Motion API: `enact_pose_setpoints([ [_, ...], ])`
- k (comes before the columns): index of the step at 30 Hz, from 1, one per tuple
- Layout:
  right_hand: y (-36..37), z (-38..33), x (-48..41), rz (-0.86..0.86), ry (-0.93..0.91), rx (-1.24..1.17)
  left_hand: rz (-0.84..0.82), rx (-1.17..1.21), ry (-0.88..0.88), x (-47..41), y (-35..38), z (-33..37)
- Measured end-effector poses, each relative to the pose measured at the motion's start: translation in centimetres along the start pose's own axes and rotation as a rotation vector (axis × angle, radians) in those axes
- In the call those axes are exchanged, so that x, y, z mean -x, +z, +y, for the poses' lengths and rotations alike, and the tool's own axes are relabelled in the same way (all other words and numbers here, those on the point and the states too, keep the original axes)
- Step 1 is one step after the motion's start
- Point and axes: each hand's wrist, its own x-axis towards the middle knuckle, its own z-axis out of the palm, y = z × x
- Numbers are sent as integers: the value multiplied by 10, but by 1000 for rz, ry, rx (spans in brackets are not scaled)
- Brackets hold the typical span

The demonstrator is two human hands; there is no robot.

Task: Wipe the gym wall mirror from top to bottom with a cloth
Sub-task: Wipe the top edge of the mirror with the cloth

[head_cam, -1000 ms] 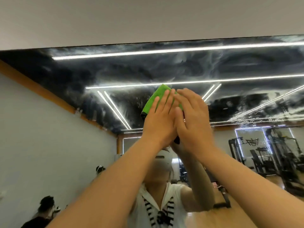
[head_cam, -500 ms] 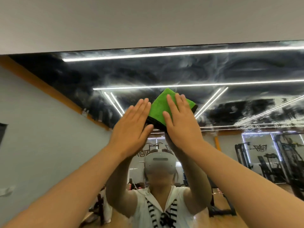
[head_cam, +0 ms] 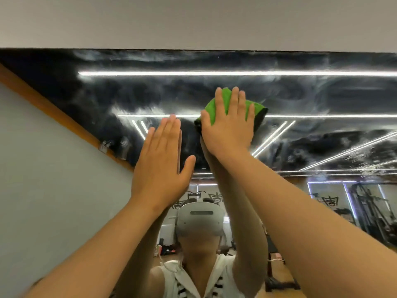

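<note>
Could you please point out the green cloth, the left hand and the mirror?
green cloth (head_cam: 211, 111), head view, exposed patch at its left side.
left hand (head_cam: 160, 166), head view, middle of its back.
mirror (head_cam: 150, 93), head view, smeared glass near its top.

Plain pale wall strip (head_cam: 193, 20) on top; long white ceiling light strips (head_cam: 214, 73), black gym machines (head_cam: 369, 207) and an orange wall trim (head_cam: 53, 110) below.
</note>
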Motion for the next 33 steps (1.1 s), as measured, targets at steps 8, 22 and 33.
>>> enact_pose_setpoints([
  [8, 0, 17, -9, 32, -169, 26, -6, -44, -22, -1, 0, -4],
  [22, 4, 2, 7, 10, -99, 28, -21, -65, -2, 0, 2, -1],
  [33, -31, 126, -14, 3, 181, 49, -29, -66, 0, 1, 3, -2],
])
